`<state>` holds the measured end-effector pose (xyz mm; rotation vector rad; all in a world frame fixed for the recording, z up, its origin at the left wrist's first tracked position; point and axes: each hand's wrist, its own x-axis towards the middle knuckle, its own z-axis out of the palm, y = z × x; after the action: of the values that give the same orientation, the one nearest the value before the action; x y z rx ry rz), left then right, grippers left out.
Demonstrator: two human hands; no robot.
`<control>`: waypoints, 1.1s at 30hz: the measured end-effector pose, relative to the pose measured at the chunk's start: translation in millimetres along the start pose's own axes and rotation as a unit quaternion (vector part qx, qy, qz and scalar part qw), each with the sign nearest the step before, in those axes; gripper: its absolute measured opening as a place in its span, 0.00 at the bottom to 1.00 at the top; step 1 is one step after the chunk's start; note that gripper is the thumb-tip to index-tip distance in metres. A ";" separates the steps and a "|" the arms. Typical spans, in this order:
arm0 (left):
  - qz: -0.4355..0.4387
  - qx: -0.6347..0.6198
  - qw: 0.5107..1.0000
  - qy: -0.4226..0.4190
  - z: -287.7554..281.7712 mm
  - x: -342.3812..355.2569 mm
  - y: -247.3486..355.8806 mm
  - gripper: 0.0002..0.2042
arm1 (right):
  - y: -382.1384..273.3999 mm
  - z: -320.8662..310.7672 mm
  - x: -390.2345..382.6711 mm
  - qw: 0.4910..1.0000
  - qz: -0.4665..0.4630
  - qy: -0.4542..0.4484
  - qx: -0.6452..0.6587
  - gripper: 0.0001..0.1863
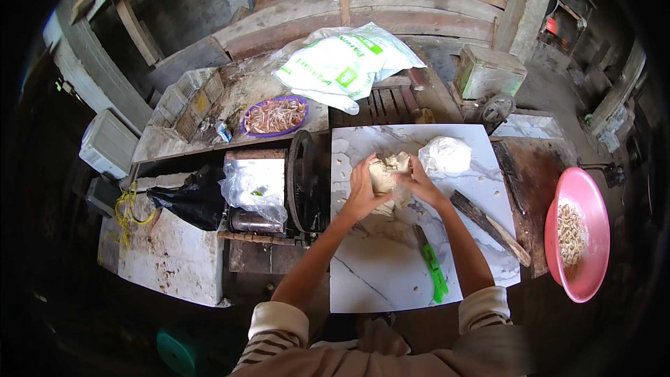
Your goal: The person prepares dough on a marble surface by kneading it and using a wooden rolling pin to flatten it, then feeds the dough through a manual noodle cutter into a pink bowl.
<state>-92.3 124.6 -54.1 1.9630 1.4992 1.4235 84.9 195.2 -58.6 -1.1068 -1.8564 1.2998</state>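
A lump of pale dough [384, 176], rough and crumbly at its top edge, is gripped between my two hands over the marble-patterned board. My left hand [361, 190] wraps its left side with the thumb across the front. Against its right side presses my right hand [420, 185], fingers curved. Just right of it lies a rounded white bundle [445, 156], which looks like dough in thin plastic. Between my forearms rests a knife [434, 271] with a bright green handle. Beyond my right forearm sits a dark, worn piece of wood [490, 226].
Left of the board [363, 286] stands a roller machine [257, 222] with a large dark wheel [301, 181]. A white-and-green sack [349, 63] lies behind. A purple-rimmed tray [246, 130] holds food pieces. At right, a pink basin [592, 265] contains pale strips. A plastic crate [183, 108] stands far left.
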 end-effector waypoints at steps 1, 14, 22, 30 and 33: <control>-0.003 0.002 0.998 -0.064 -8.5 -2.6 3.2 0.51 | -7.8 -1.1 -7.7 0.996 -0.076 -0.031 0.021 0.38; -0.036 0.148 0.987 0.054 25.3 -24.3 20.9 0.44 | -39.5 7.4 -11.6 0.972 -0.120 0.077 -0.186 0.24; 0.004 0.196 0.978 0.071 35.5 -24.5 12.6 0.36 | -35.0 29.0 -12.1 0.924 -0.178 0.259 -0.217 0.15; 0.046 0.032 0.998 -0.019 1.7 -14.5 20.0 0.45 | -46.0 2.9 -33.6 0.931 -0.216 0.179 -0.234 0.21; 0.061 0.077 0.995 0.001 -4.7 -0.7 30.0 0.51 | -49.8 -2.4 -31.1 0.951 -0.190 0.103 -0.220 0.24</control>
<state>-79.1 110.0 -30.9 2.1801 1.5559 1.3959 87.1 160.3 -11.3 -0.9831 -2.1186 0.5445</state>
